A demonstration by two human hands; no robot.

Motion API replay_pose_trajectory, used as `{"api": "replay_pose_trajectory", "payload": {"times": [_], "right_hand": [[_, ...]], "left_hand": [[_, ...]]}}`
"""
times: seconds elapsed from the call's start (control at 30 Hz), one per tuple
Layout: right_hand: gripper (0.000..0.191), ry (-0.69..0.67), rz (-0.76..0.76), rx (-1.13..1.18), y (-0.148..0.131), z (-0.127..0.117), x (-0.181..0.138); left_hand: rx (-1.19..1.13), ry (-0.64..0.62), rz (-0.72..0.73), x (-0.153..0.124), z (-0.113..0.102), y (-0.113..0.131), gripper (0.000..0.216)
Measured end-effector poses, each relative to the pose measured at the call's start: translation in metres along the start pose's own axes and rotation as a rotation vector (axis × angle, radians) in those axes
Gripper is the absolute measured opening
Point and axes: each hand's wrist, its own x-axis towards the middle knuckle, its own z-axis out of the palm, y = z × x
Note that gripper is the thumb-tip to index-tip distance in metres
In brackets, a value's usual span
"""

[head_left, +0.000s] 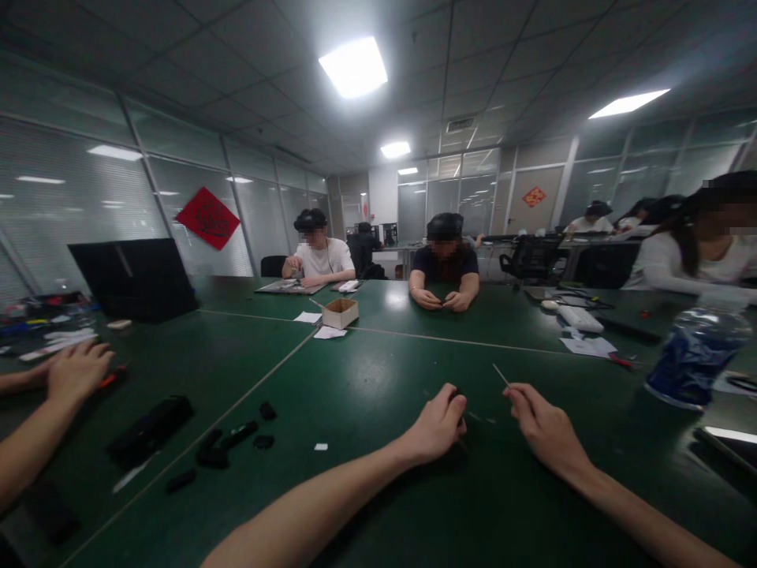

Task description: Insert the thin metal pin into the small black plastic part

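My left hand [436, 424] is closed above the green table [378, 489], its fingers wrapped round a small black part [459, 392] that is mostly hidden. To its right, my right hand [545, 430] pinches a thin metallic rod [501, 375], which points up and to the left. The rod's tip is apart from the black part. Several small black pieces [236, 435] lie on the table left of my left forearm, with a small white scrap [320, 447] nearer to it.
A black case [151, 430] lies at left, near a co-worker's hands [76, 375]. A small open box [340, 314] stands farther back. At right are a water bottle [698, 355], a phone [733, 446] and a white power strip [579, 319]. Other people sit across the table.
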Motion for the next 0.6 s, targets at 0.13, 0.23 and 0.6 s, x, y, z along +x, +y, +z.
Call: {"api": "replay_pose_trajectory", "payload": {"times": [0.13,0.23,0.6], "right_hand": [[0.033,-0.101,-0.091,0.023,-0.004,-0.001,0.0],[0.029,-0.255,-0.238,0.032,-0.013,-0.001,-0.004],[0.027,-0.367,-0.258,-0.041,-0.018,-0.002,-0.004]], "left_hand": [[-0.17,0.016,0.037,0.005,0.0,-0.006,0.038],[-0.39,0.067,-0.017,0.013,-0.002,-0.012,0.042],[-0.515,0.077,-0.026,0.014,-0.004,-0.012,0.041]]}}
